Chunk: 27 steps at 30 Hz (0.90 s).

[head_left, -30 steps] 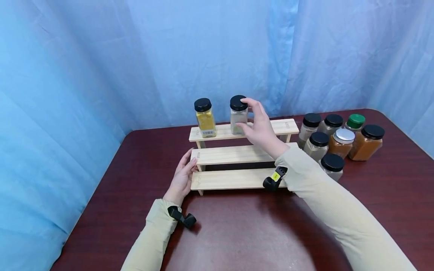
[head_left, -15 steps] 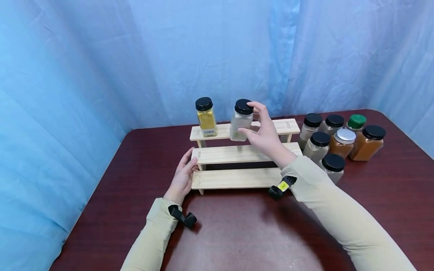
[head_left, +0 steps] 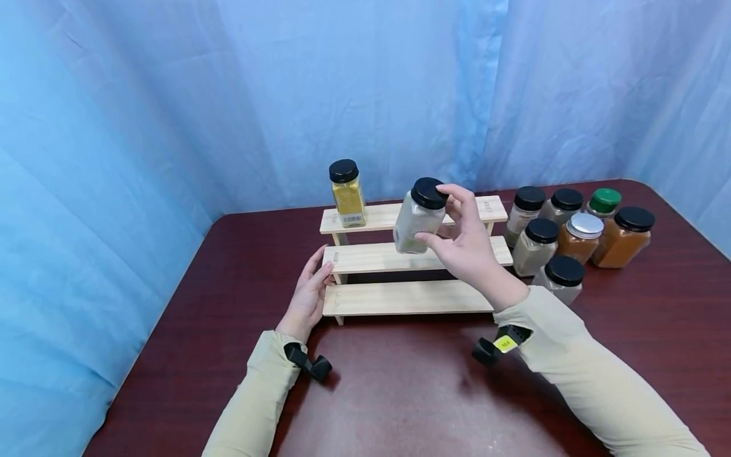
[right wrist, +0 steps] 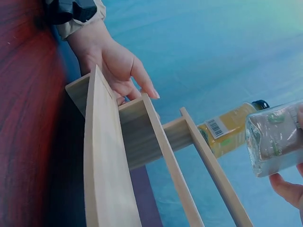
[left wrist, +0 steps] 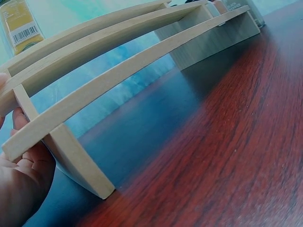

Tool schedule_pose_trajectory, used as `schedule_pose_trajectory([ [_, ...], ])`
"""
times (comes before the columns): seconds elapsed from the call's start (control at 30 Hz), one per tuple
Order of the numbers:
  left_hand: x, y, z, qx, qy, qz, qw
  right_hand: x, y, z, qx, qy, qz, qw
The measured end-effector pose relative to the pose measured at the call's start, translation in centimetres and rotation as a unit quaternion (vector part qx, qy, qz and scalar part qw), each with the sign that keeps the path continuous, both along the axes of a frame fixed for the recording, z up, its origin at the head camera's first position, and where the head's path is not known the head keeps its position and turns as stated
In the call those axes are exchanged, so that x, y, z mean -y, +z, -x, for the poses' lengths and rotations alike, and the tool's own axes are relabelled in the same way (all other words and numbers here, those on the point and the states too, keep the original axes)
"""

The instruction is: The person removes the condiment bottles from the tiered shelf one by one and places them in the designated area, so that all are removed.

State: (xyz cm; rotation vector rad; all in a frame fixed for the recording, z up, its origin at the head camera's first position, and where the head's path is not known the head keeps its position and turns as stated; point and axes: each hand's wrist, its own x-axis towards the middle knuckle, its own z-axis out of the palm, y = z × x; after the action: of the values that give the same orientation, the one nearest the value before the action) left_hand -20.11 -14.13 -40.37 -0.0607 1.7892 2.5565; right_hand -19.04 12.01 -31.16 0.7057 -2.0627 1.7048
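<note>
My right hand (head_left: 471, 254) holds a clear spice jar (head_left: 418, 227) with a black lid, fingers at the lid and thumb low on its side. The jar tilts in the air, overlapping the upper tiers of a three-tier wooden rack (head_left: 408, 297) in the head view. In the right wrist view its clear base (right wrist: 270, 142) faces the camera. With the thumb on top, my left hand (head_left: 307, 297) grips the left end of the rack's middle tier. A yellow spice jar (head_left: 349, 204) with a black lid stands upright at the left of the top tier.
Several spice jars cluster right of the rack, among them a green-lidded jar (head_left: 604, 202), a silver-lidded jar (head_left: 581, 236) and a large orange-brown jar (head_left: 622, 240). Blue curtains (head_left: 365, 95) hang behind the dark red-brown table (head_left: 400, 393).
My right hand has lifted the clear spice jar off the top tier and brought it right and toward me, tilting it. The left hand keeps its grip on the rack.
</note>
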Motion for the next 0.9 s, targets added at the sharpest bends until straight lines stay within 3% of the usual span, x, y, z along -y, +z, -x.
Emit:
schedule_pose_trajectory([
  [0.3, 0.0, 0.1, 0.0, 0.003, 0.002, 0.003, 1.0, -1.5, -0.3, -1.3, -0.059, 0.01, 0.009, 0.9982],
  [0.6, 0.0, 0.0, -0.1, 0.006, 0.002, -0.006, 1.0, -3.7, -0.7, -2.3, -0.103, 0.053, 0.021, 0.9931],
  [0.9, 0.1, -0.2, 0.0, 0.002, 0.003, -0.005, 1.0, -6.3, -0.5, -3.5, -0.123, 0.035, -0.022, 0.9916],
])
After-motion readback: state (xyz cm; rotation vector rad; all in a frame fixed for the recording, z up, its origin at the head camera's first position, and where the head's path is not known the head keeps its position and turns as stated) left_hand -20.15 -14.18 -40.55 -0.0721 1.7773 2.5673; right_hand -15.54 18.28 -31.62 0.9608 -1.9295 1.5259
